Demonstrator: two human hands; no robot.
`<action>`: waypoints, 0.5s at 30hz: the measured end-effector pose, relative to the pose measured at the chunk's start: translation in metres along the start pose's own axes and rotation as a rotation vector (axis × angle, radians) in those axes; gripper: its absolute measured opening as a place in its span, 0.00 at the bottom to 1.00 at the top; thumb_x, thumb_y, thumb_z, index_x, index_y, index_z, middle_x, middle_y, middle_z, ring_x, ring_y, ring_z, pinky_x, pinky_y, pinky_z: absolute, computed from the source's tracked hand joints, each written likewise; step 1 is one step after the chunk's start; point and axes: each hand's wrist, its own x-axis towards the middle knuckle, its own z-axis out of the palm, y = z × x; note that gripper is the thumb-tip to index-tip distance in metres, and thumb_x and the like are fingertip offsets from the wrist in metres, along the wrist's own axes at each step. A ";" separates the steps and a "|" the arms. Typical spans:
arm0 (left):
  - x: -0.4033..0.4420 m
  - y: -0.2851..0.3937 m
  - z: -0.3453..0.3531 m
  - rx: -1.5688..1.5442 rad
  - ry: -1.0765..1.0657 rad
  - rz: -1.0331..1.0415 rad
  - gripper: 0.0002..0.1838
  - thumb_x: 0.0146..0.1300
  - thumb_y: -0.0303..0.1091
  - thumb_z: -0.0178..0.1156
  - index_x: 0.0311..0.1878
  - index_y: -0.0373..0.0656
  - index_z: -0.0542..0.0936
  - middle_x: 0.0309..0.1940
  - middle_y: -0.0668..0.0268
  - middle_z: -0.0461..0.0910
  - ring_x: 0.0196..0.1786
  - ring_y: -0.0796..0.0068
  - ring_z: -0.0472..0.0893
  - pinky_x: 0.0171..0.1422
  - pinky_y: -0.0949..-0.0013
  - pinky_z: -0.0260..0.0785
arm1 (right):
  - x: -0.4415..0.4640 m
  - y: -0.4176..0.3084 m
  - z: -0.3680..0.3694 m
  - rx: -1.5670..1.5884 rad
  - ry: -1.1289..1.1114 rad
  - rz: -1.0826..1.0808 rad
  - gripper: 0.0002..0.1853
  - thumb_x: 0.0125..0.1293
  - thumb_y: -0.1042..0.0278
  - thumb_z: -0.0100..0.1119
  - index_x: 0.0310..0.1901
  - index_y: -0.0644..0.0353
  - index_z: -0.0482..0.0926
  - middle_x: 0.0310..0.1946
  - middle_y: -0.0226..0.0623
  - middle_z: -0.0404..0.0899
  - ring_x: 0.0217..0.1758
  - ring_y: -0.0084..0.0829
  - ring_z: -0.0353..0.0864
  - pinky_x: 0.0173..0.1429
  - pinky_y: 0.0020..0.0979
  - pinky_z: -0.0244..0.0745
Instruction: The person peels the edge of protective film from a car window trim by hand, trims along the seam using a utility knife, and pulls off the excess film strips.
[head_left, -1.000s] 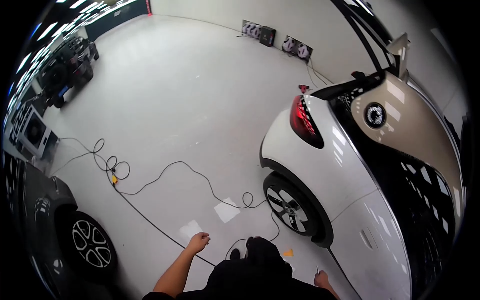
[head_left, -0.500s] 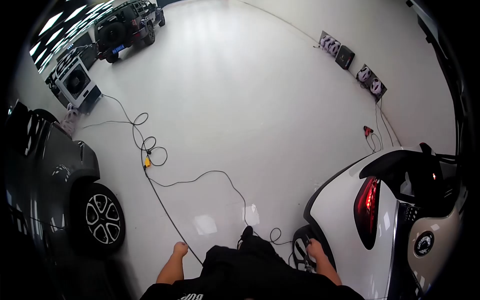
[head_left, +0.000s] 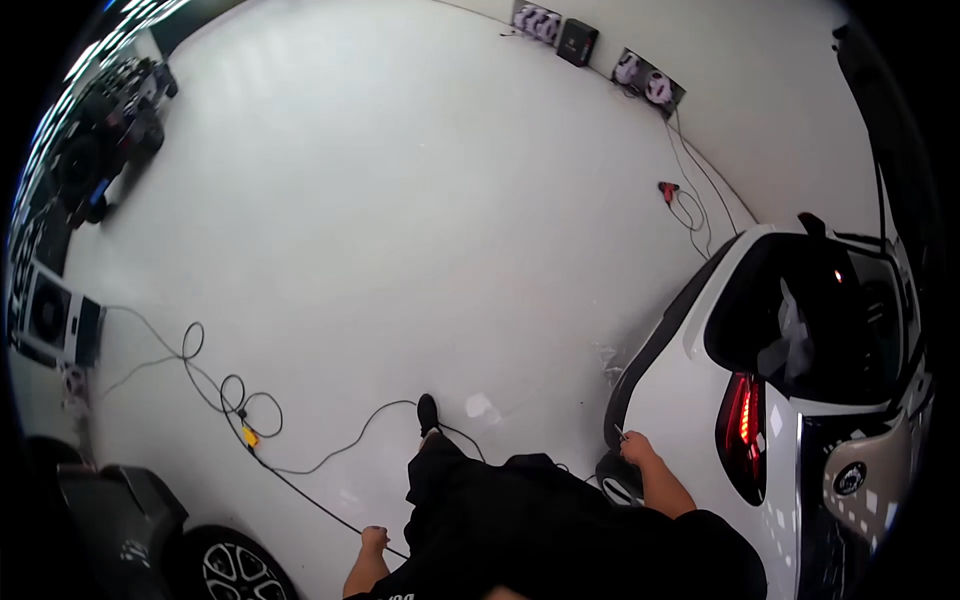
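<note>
My right hand (head_left: 634, 447) is closed around a slim, thin tool (head_left: 620, 433) whose tip sticks out past the fingers; its kind is too small to make out. It is beside the rear wheel arch of a white car (head_left: 675, 410), above the wheel (head_left: 622, 480). My left hand (head_left: 374, 540) hangs low on the other side with curled fingers, and nothing shows in it. Below that hand, a black cable (head_left: 320, 508) runs along the floor. A black shoe (head_left: 428, 410) is stepping on or next to the cable's thinner branch.
A yellow connector (head_left: 250, 436) lies among cable loops on the left. The wheel of a dark car (head_left: 238, 575) is at lower left, near a white box-shaped fan unit (head_left: 55, 318). A red tool (head_left: 668, 192) with a cord lies near the right wall, below picture panels (head_left: 648, 82).
My view has turned and moved forward, so the dark car and cables shift lower left. The right hand has come up along the white car's side. One foot has stepped ahead.
</note>
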 end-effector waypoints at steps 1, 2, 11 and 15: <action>0.035 0.041 -0.020 0.288 -0.050 0.150 0.12 0.59 0.34 0.64 0.41 0.37 0.86 0.31 0.51 0.87 0.34 0.51 0.87 0.45 0.50 0.80 | -0.024 -0.026 -0.016 -0.002 0.054 0.145 0.16 0.67 0.63 0.55 0.49 0.63 0.84 0.48 0.56 0.85 0.56 0.54 0.83 0.62 0.49 0.77; 0.063 0.091 -0.049 0.287 -0.079 0.236 0.13 0.61 0.35 0.62 0.42 0.37 0.86 0.34 0.51 0.88 0.35 0.52 0.88 0.46 0.51 0.80 | -0.026 -0.031 -0.015 0.097 0.048 0.255 0.16 0.67 0.63 0.53 0.49 0.63 0.84 0.49 0.56 0.85 0.57 0.56 0.82 0.63 0.49 0.76; 0.106 0.700 -0.281 0.073 0.130 0.798 0.14 0.72 0.30 0.57 0.55 0.33 0.80 0.44 0.57 0.86 0.39 0.69 0.86 0.45 0.66 0.79 | -0.008 -0.169 -0.016 0.497 0.219 0.315 0.13 0.68 0.66 0.53 0.46 0.61 0.84 0.42 0.52 0.85 0.51 0.56 0.83 0.53 0.50 0.78; 0.186 0.813 -0.295 0.738 0.631 1.248 0.14 0.69 0.30 0.59 0.54 0.33 0.81 0.45 0.56 0.85 0.41 0.64 0.86 0.47 0.62 0.80 | 0.059 -0.195 -0.011 0.403 0.253 0.391 0.13 0.71 0.63 0.53 0.49 0.58 0.83 0.43 0.54 0.85 0.50 0.56 0.84 0.52 0.51 0.78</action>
